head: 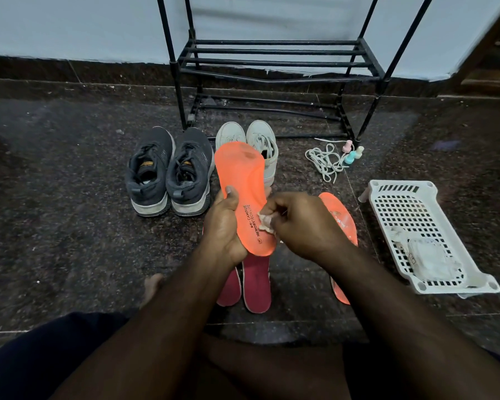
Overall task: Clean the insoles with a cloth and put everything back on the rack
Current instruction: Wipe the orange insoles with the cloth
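Observation:
My left hand [224,226] grips an orange insole [241,180] by its heel end and holds it up, toe pointing away. My right hand [300,223] pinches a small pale cloth [265,223] against the insole's printed heel area. A second orange insole [339,217] lies on the floor to the right, partly under my right arm. Two pink insoles [256,287] lie on the floor below my hands. The black metal shoe rack [272,64] stands bare against the wall.
A dark grey pair of sneakers [168,171] and a pale pair [260,140] sit in front of the rack. White laces [324,161] and small pastel bottles [352,154] lie by the rack's right leg. A white plastic basket [393,209] holding wipes is at right.

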`<state>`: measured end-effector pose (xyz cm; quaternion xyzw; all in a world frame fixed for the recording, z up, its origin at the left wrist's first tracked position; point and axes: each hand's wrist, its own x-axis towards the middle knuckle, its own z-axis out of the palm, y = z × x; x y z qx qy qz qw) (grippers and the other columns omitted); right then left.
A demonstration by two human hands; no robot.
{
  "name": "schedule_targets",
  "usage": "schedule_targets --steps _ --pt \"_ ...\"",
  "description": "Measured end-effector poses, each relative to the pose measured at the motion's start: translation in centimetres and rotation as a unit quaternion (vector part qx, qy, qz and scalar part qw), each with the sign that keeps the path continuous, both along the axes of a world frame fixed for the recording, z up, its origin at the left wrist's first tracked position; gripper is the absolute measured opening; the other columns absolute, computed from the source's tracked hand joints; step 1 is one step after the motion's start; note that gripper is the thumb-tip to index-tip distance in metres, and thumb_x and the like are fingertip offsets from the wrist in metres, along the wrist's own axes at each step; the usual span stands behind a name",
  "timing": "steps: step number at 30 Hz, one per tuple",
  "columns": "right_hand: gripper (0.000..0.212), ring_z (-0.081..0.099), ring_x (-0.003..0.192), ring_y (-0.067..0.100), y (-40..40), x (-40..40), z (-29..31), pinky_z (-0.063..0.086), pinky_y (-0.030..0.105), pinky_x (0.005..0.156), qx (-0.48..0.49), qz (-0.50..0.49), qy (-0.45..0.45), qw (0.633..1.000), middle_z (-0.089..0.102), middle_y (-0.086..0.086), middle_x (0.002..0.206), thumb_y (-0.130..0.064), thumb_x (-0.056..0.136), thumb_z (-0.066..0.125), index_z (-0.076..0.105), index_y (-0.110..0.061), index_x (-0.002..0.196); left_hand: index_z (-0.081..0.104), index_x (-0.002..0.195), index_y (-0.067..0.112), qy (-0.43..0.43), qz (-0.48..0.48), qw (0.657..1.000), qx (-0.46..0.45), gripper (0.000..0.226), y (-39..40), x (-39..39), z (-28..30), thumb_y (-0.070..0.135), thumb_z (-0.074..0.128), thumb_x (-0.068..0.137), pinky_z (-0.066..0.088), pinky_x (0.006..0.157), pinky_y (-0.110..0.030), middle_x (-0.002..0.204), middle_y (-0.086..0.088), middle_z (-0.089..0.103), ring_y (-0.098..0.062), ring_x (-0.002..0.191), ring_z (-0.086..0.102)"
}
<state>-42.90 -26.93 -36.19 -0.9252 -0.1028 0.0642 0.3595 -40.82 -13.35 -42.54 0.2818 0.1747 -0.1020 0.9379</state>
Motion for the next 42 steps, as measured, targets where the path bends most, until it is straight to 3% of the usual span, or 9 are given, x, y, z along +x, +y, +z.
schedule_targets --steps 8,14,18,21,24,32,35,38,42 --pt "0.011 0.069 0.063 0.022 1.0 -1.0 -0.2 0.059 0.051 0.07 0.14 0.005 0.106 0.984 0.071 0.011 0.074 0.001 0.084 0.067 0.07 -0.009 0.085 0.047 0.141 0.019 0.009 0.009 0.998 -0.055 0.047 0.5 0.1 0.6 0.046 0.03 0.107 0.058 0.071 -0.055 0.117 -0.023 0.069 -0.038 0.087 0.074" --pt "0.012 0.068 0.068 0.012 1.5 -1.6 -0.7 0.057 0.042 0.073 0.03 0.008 0.061 0.998 0.07 -0.005 0.072 -0.01 0.08 0.067 0.066 -0.022 0.08 0.053 0.13 0.014 0.006 0.028 0.998 -0.059 0.045 0.5 -0.1 0.9 0.045 0.029 0.107 0.052 0.086 -0.05 0.114 -0.023 0.07 -0.033 0.09 0.075" --pt "0.016 0.068 0.065 0.025 1.6 -1.8 0.1 0.058 0.054 0.074 0.183 0.0 0.158 0.97 0.069 0.007 0.071 0.004 0.084 0.066 0.069 -0.012 0.084 0.044 0.143 0.022 0.001 0.024 0.999 -0.044 0.045 0.8 0.1 0.6 0.046 0.03 0.107 0.06 0.075 -0.055 0.115 -0.023 0.069 -0.038 0.089 0.073" --pt "0.016 0.068 0.073 0.016 0.5 -0.6 0.3 0.057 0.039 0.076 0.107 -0.045 -0.004 0.993 0.07 -0.002 0.082 -0.004 0.082 0.069 0.071 -0.018 0.09 0.039 0.149 0.013 -0.003 -0.009 1.0 -0.006 0.053 0.2 -0.1 0.3 0.045 0.032 0.107 0.058 0.07 -0.05 0.124 -0.025 0.06 -0.038 0.087 0.069" --pt "0.016 0.061 0.09 0.015 0.2 -0.3 -0.2 0.048 0.031 0.082 0.006 -0.027 -0.114 0.993 0.064 -0.003 0.092 -0.006 0.081 0.071 0.073 -0.017 0.091 0.054 0.129 0.01 -0.026 0.009 1.0 0.008 0.038 -0.5 -0.7 0.4 0.032 0.03 0.109 0.06 0.07 -0.044 0.1 -0.02 0.072 -0.032 0.081 0.072" --pt "0.016 0.063 0.083 0.006 1.0 -1.1 0.0 0.045 0.019 0.074 0.017 0.052 -0.054 0.997 0.071 -0.006 0.089 -0.009 0.082 0.07 0.077 -0.02 0.091 0.044 0.144 0.009 -0.025 -0.016 0.999 0.044 0.045 -0.8 -0.5 0.6 0.034 0.034 0.108 0.061 0.067 -0.04 0.096 -0.022 0.073 -0.032 0.079 0.073" --pt "0.015 0.06 0.084 0.008 0.4 0.1 -0.2 0.042 0.015 0.075 0.02 -0.017 -0.155 0.987 0.066 -0.003 0.09 -0.006 0.081 0.071 0.076 -0.015 0.09 0.047 0.142 0.008 -0.034 -0.028 0.999 0.008 0.044 -1.1 -0.9 0.6 0.031 0.036 0.106 0.057 0.087 -0.048 0.108 -0.023 0.068 -0.034 0.09 0.07" --pt "0.021 0.063 0.088 0.018 0.9 0.4 -1.0 0.045 0.026 0.082 -0.034 0.004 -0.162 0.986 0.068 0.002 0.091 -0.002 0.078 0.069 0.077 -0.016 0.091 0.059 0.128 0.003 0.001 -0.095 0.995 -0.03 0.056 -1.6 -1.6 0.9 0.047 0.039 0.1 0.046 0.101 -0.046 0.109 -0.02 0.07 -0.032 0.1 0.069" --pt "0.019 0.063 0.088 0.007 1.3 -0.3 -0.4 0.046 0.025 0.081 -0.034 0.054 -0.077 0.995 0.072 -0.008 0.091 -0.01 0.083 0.069 0.076 -0.024 0.092 0.078 0.096 0.007 -0.032 -0.117 0.992 -0.015 0.065 -1.4 -1.8 1.3 0.062 0.044 0.088 0.055 0.089 -0.038 0.097 -0.014 0.074 -0.027 0.091 0.073"
